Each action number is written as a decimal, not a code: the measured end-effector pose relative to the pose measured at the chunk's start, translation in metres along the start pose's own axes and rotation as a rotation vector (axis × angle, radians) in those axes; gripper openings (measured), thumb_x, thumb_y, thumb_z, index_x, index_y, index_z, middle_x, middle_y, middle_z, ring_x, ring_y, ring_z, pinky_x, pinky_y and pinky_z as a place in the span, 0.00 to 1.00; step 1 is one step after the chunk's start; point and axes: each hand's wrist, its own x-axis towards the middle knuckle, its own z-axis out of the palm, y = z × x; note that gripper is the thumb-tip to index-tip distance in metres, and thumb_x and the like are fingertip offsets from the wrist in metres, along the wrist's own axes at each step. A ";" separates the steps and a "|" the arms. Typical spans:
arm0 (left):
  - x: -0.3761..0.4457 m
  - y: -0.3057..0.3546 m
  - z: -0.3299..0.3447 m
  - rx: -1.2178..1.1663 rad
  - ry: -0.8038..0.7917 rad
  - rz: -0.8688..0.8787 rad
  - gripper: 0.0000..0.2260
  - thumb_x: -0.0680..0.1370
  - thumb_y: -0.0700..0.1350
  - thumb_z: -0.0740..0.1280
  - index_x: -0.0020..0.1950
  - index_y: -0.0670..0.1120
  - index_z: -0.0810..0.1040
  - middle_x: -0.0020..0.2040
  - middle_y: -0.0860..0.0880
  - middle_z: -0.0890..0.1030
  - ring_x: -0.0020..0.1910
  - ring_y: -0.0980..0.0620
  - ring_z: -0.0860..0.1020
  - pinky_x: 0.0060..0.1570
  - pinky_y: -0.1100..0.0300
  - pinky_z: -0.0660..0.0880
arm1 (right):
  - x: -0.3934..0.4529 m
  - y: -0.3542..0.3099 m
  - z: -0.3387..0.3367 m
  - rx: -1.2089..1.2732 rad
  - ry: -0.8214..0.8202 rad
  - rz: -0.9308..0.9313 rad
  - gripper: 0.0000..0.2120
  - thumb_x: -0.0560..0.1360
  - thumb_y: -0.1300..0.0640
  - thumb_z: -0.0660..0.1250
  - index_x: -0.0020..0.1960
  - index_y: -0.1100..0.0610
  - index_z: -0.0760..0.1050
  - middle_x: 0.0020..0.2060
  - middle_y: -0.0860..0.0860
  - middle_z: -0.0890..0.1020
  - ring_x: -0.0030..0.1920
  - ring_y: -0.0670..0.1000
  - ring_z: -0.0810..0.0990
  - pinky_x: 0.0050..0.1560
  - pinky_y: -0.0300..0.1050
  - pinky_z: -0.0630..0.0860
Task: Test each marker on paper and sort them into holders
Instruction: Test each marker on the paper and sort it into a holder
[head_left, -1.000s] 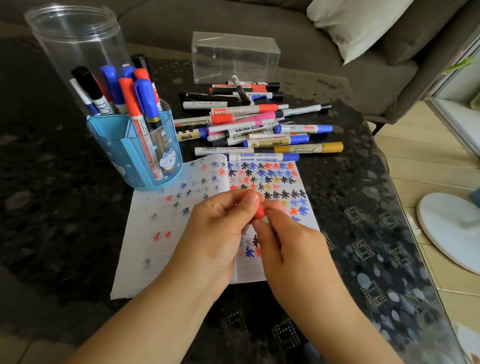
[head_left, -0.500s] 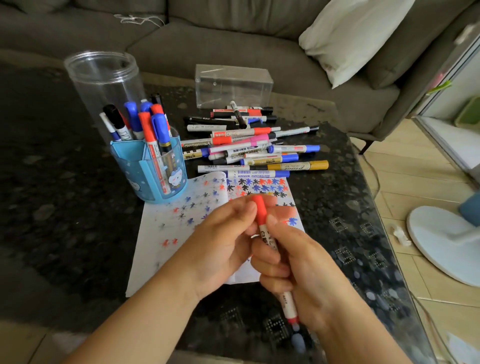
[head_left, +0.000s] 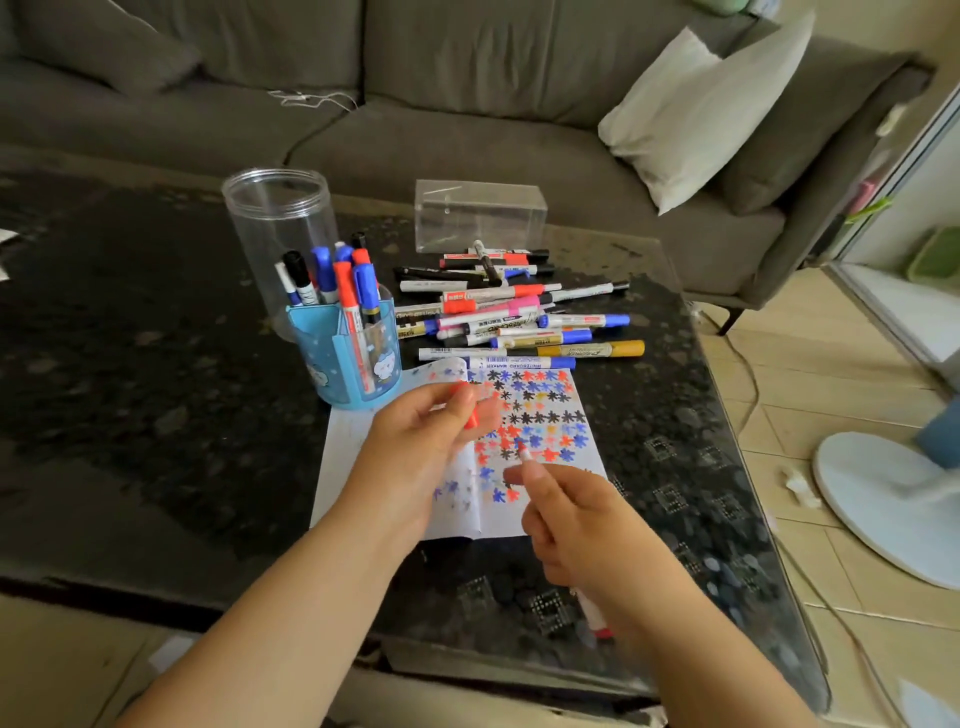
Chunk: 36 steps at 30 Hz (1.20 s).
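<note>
Right hand (head_left: 582, 525) grips a red marker (head_left: 595, 616), fingers curled round the barrel. Bare tip (head_left: 524, 453) points up and away, over the paper (head_left: 540, 499); red tail end shows below the wrist. Frame blurred here, so contact between tip and paper cannot be told.

Left hand (head_left: 415, 447) pinches the red cap (head_left: 470, 410) between thumb and fingertips, fingers closed on it, above the upper middle of the paper. Cap and marker are apart.

Paper lies flat on the dark desk (head_left: 130, 415), covered in red, blue and black star-shaped test marks; its top left corner curls up.

Blue holder (head_left: 348, 374) stands at the paper's top left corner, holding upright red, blue and black markers. Clear jar (head_left: 278, 234) stands just behind it; whether any markers sit inside cannot be told. Clear box (head_left: 480, 215) sits further back, near the desk's far edge.

Loose marker pile (head_left: 509, 317) lies between box and paper, mostly sideways; a gold marker (head_left: 597, 349) sits at its near right.

Grey sofa (head_left: 415, 104) with a white cushion (head_left: 701, 109) is behind the desk.
</note>
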 end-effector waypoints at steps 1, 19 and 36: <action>0.000 -0.001 -0.003 0.054 0.027 0.014 0.05 0.77 0.48 0.65 0.49 0.49 0.80 0.46 0.52 0.85 0.49 0.55 0.82 0.55 0.57 0.72 | -0.002 0.002 -0.003 0.037 -0.025 0.028 0.16 0.81 0.54 0.56 0.53 0.67 0.72 0.24 0.49 0.68 0.24 0.46 0.62 0.24 0.37 0.60; 0.040 -0.045 -0.010 0.745 -0.089 0.282 0.09 0.68 0.44 0.76 0.39 0.57 0.80 0.36 0.57 0.81 0.35 0.60 0.77 0.41 0.64 0.75 | 0.035 0.045 -0.029 0.504 -0.010 0.013 0.03 0.76 0.59 0.61 0.45 0.58 0.72 0.29 0.54 0.74 0.29 0.49 0.68 0.28 0.37 0.68; 0.042 -0.051 -0.002 1.001 -0.131 0.406 0.05 0.67 0.48 0.76 0.41 0.51 0.83 0.27 0.63 0.70 0.34 0.73 0.71 0.41 0.74 0.64 | 0.048 0.060 -0.022 -0.278 0.334 -0.270 0.12 0.70 0.53 0.64 0.34 0.61 0.69 0.26 0.57 0.76 0.28 0.57 0.72 0.26 0.44 0.66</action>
